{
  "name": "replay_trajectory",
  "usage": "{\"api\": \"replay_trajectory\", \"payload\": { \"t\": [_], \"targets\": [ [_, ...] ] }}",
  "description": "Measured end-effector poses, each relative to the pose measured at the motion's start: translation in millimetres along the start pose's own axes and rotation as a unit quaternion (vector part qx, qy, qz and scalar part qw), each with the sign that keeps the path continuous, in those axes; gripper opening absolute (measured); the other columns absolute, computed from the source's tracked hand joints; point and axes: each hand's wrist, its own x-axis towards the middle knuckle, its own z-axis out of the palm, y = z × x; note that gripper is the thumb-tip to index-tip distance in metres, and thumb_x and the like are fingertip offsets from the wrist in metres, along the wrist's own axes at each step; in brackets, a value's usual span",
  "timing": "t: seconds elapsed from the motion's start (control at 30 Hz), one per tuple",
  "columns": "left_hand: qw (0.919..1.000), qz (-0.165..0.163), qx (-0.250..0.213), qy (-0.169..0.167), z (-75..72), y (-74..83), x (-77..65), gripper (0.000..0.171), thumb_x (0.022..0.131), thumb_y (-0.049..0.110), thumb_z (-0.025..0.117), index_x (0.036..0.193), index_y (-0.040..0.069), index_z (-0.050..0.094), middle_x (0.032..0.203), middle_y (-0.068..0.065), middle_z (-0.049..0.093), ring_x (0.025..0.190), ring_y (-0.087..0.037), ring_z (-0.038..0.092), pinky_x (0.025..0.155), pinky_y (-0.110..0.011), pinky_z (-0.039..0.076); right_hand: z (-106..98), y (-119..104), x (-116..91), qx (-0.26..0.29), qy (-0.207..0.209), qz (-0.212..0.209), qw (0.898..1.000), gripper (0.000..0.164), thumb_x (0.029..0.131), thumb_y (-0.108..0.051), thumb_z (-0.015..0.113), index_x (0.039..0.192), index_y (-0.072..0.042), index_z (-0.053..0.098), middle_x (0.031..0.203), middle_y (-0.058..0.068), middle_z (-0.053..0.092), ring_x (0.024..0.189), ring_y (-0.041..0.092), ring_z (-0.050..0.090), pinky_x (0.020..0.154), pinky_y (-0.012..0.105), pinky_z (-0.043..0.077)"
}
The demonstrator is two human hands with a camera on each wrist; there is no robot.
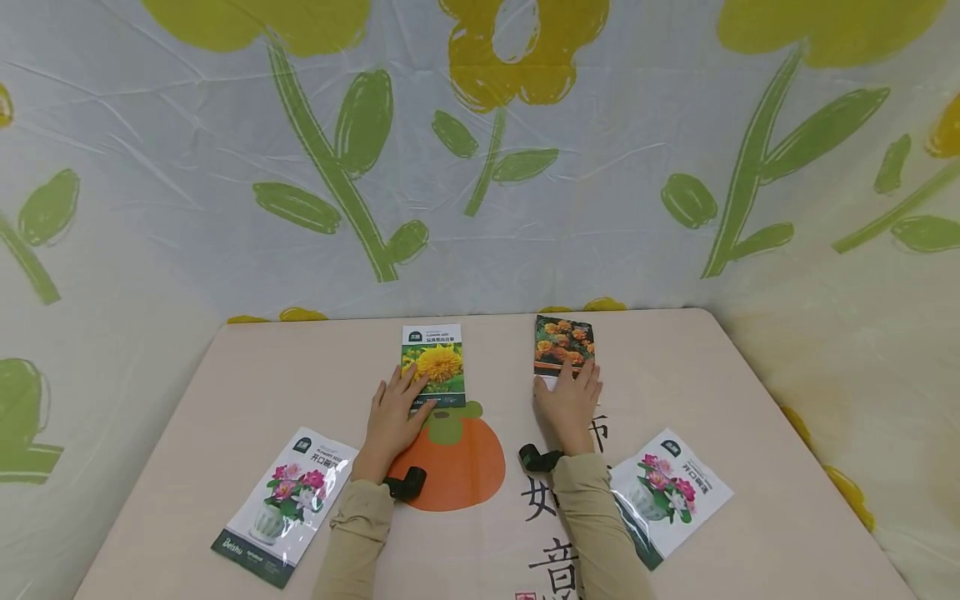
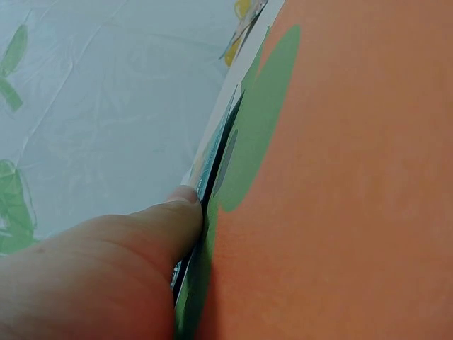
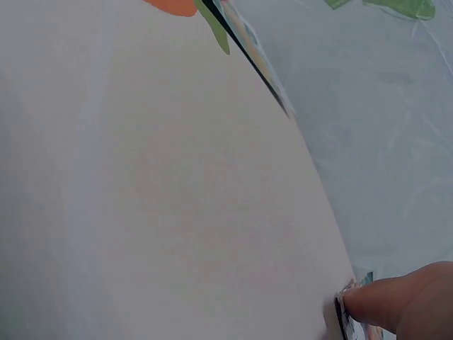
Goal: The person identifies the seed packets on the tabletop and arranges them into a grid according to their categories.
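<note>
My left hand (image 1: 393,418) rests on a seed packet with a yellow flower (image 1: 446,365), near the table's far edge. Its fingers lie fairly straight across the packet's lower left part. In the left wrist view, the thumb touches the packet's near edge. To the right, my right hand (image 1: 568,407) lies over the lower part of a packet picturing orange flowers (image 1: 562,337). Those fingers are extended on its face, and in the right wrist view the thumb (image 3: 389,301) presses on it. The undersides of both packets are hidden.
A white seed packet with pink flowers (image 1: 288,504) lies tilted at the left of the table (image 1: 187,442). A similar pink-flower packet (image 1: 675,500) lies beside my right sleeve. Behind the table hangs a flower-print cloth (image 1: 585,225).
</note>
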Motion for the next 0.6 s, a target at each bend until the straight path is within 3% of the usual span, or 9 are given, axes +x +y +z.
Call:
{"api": "replay_trajectory", "payload": {
  "t": [0.37, 0.6],
  "targets": [
    [1.0, 0.001, 0.003, 0.001, 1.5, -1.7, -0.3, 0.055, 0.098, 0.035, 0.061, 0.146, 0.01, 0.05, 0.159, -0.014, 0.033, 0.149, -0.037, 0.017, 0.117, -0.061, 0.012, 3.0, -7.0, -3.1, -0.005, -0.003, -0.012, 1.0, 0.077, 0.098, -0.038, 0.052, 0.153, 0.007, 0.024, 0.159, 0.036, -0.002, 0.148, 0.048, -0.007, 0.118, 0.058, -0.004],
    [0.9997, 0.013, -0.011, 0.02, 3.0, -2.3, -2.0, 0.055, 0.098, 0.037, 0.06, 0.144, 0.008, 0.052, 0.157, -0.015, 0.035, 0.148, -0.038, 0.019, 0.117, -0.061, 0.011, 5.3, -11.2, -5.6, 0.002, -0.005, -0.019, 1.0, 0.077, 0.097, -0.038, 0.055, 0.153, 0.007, 0.025, 0.159, 0.035, -0.001, 0.148, 0.048, -0.006, 0.118, 0.059, -0.003]
  ]
}}
